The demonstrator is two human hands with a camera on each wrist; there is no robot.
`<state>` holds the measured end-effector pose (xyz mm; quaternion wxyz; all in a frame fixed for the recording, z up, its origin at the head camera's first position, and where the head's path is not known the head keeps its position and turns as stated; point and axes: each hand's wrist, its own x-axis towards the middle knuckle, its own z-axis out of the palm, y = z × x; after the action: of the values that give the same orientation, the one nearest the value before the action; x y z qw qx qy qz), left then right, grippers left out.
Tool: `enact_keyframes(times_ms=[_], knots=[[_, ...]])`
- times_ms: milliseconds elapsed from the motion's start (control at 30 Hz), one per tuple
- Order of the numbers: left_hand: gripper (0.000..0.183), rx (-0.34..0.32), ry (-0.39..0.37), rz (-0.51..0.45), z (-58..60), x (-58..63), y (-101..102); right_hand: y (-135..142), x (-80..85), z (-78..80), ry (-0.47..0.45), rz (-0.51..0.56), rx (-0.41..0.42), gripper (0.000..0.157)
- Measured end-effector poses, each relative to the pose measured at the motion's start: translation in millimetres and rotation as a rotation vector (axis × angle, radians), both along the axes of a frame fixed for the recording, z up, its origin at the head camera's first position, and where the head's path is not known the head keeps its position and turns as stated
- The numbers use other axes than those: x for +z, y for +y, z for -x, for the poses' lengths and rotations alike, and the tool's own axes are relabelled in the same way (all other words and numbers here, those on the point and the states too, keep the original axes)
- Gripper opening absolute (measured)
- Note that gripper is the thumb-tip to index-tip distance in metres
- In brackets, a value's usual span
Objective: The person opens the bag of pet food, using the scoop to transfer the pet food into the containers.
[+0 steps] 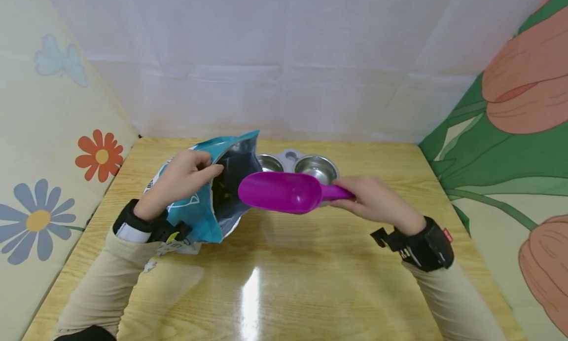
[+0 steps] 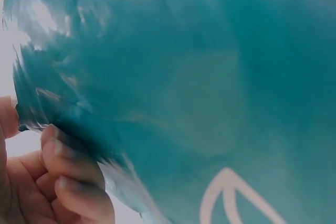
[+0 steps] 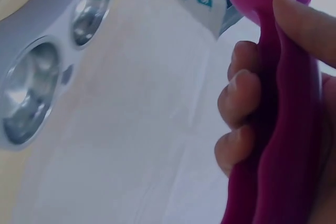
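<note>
Beige sleeves (image 1: 106, 282) stand closest, covering both forearms, each ending at a black wristband (image 1: 426, 247) that carries a small dark fitting. Right hand (image 1: 374, 200): fingers and thumb wrapped round the handle of a purple scoop (image 1: 284, 192), confirmed by the right wrist view. I find the scoop held above the table (image 1: 319, 286), roughly level, its front end pointing left at the mouth of a teal bag (image 1: 195, 212); whether scoop and bag touch, I cannot tell. Left hand (image 1: 182, 180): the bag's rim pinched between thumb and curled fingers, as the left wrist view shows. The bag stands at the left of the table, tilted, its mouth gaping to the right and exposing a silvery lining; dark contents low inside are too dim to identify. Just right of the bag and behind the scoop sits a grey holder (image 1: 290, 156) with two steel bowls (image 1: 317, 168), the left one partly hidden by bag and scoop. A white sheet (image 1: 284, 84) hangs at the back. Side panels bear printed flowers: daisies (image 1: 37, 220) at left, tulips (image 1: 528, 99) at right.
</note>
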<state>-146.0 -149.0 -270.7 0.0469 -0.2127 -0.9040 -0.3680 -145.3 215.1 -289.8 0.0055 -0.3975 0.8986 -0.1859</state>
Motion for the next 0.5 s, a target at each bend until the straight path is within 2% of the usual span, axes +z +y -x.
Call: enact_keyframes(times_ms=[300, 500], knots=[[0.040, 0.013, -0.007, 0.020, 0.5, 0.9, 0, -49, 19.7, 15.6, 0.055, -0.116, 0.039, 0.015], [0.039, 0.011, -0.015, 0.020, 0.3, 1.9, 0, -87, 29.6, 19.9, 0.073, -0.210, 0.050, 0.018]])
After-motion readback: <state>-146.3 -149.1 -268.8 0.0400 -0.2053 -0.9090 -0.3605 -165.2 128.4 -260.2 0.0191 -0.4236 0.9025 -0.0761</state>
